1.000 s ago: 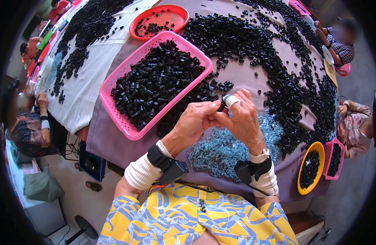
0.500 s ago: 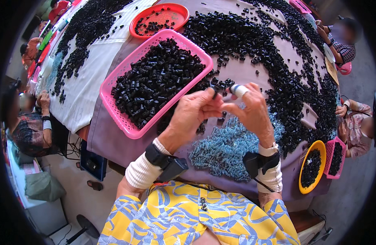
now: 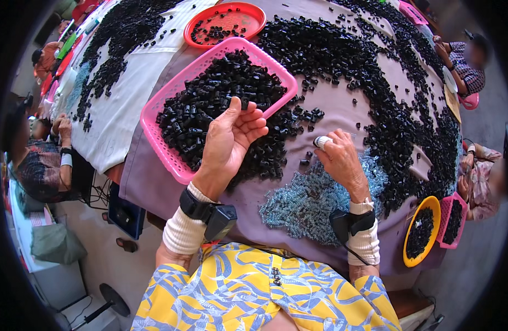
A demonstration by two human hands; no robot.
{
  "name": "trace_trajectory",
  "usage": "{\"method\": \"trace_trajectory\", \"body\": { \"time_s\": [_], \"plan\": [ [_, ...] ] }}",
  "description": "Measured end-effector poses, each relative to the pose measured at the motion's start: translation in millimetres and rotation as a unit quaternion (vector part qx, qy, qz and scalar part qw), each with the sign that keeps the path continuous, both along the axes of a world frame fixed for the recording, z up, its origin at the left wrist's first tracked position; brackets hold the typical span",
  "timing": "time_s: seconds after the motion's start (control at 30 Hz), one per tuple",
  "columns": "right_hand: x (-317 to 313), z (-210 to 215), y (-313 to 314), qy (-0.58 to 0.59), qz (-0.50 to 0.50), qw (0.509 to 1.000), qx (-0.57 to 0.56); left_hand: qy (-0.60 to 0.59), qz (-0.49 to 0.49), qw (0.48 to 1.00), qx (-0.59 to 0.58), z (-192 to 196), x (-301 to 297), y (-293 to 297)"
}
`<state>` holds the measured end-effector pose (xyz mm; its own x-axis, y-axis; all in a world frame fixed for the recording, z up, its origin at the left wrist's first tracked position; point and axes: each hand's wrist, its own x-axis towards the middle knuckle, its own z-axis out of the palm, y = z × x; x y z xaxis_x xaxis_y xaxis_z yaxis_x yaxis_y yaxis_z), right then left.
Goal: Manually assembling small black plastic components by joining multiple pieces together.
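Observation:
My left hand (image 3: 230, 138) is over the near edge of the pink basket, palm turned up. Its thumb and forefinger pinch a small black plastic cap (image 3: 244, 103), while the other fingers curl loosely. Many black caps (image 3: 221, 91) fill the basket (image 3: 169, 165). Lower and to the right, my right hand (image 3: 342, 160) has its fingers drawn together, one of them wrapped in white tape. Whatever they hold is too small to make out. Below that hand lies a heap of small pale-blue pieces that look like springs (image 3: 300, 207).
Loose black caps (image 3: 331, 55) spread widely over the cloth-covered table (image 3: 160, 190). A red tray (image 3: 226, 23) stands behind the basket. At the right edge are a yellow tray (image 3: 408, 251) and a smaller pink basket (image 3: 458, 212). Other people sit at both sides.
My hands have separated. The left has moved left over the basket and turned palm up with a black cap; the right has moved slightly right and down, toward the pale-blue heap.

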<state>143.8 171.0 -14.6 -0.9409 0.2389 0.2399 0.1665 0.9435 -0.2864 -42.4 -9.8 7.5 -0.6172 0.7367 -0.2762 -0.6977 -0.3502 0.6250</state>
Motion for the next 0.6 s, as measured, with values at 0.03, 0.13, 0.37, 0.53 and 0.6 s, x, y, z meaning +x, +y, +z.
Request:
{"method": "trace_trajectory", "body": {
  "time_s": [0.03, 0.13, 0.37, 0.53, 0.6],
  "plan": [
    [0.8, 0.1, 1.6, -0.001, 0.0, 1.0, 0.001, -0.001, 0.0, 1.0, 0.001, 0.0, -1.5, 1.6],
    [1.4, 0.0, 3.7, -0.001, -0.006, 1.0, -0.006, -0.007, 0.031, 0.999, 0.016, 2.3, -10.5, 5.1],
    [8.8, 0.8, 3.5, -0.019, -0.009, 1.0, -0.011, 0.009, -0.049, 0.999, 0.02, 7.1, -9.2, -0.5],
    [-0.4, 1.1, -18.6, -0.004, 0.07, 0.997, 0.03, 0.065, -0.098, 0.993, -0.015, 13.6, 15.6, 0.1],
    [-3.8, -4.3, -23.4, -0.012, 0.071, 0.997, 0.042, 0.071, -0.129, 0.988, -0.035, 12.0, 23.3, 0.4]
  ]
}}
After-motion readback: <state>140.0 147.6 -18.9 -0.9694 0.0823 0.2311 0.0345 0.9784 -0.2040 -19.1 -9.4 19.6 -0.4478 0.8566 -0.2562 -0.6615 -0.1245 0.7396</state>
